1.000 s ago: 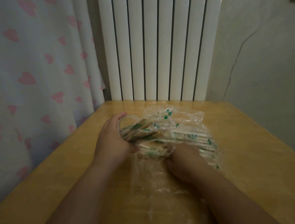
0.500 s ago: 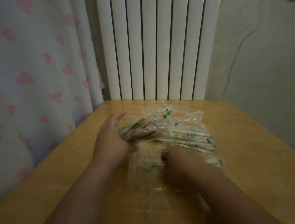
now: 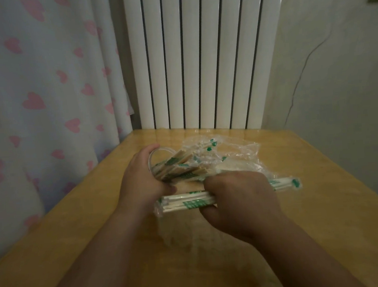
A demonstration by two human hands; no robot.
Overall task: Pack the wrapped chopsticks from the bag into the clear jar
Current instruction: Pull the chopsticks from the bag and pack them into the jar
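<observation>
My left hand [image 3: 139, 181] grips a clear jar [image 3: 156, 156] tilted on its side, its mouth facing right. Several wrapped chopsticks [image 3: 178, 166] with green print stick out of the jar's mouth. My right hand [image 3: 239, 193] grips a small bundle of wrapped chopsticks [image 3: 183, 202], held level just below and to the right of the jar. The bundle's far ends [image 3: 288, 183] poke out past my knuckles. A crumpled clear plastic bag [image 3: 241, 157] lies on the wooden table [image 3: 323, 200] behind both hands, with more chopsticks inside it.
A white ribbed radiator [image 3: 199, 56] stands behind the table's far edge. A curtain with pink hearts [image 3: 39, 87] hangs at the left, close to the table's left edge. A plain wall [image 3: 340, 63] is at the right.
My right hand has lifted out of the bag with a bundle of wrapped chopsticks and now holds it level beside the jar. My left hand keeps the jar in place.
</observation>
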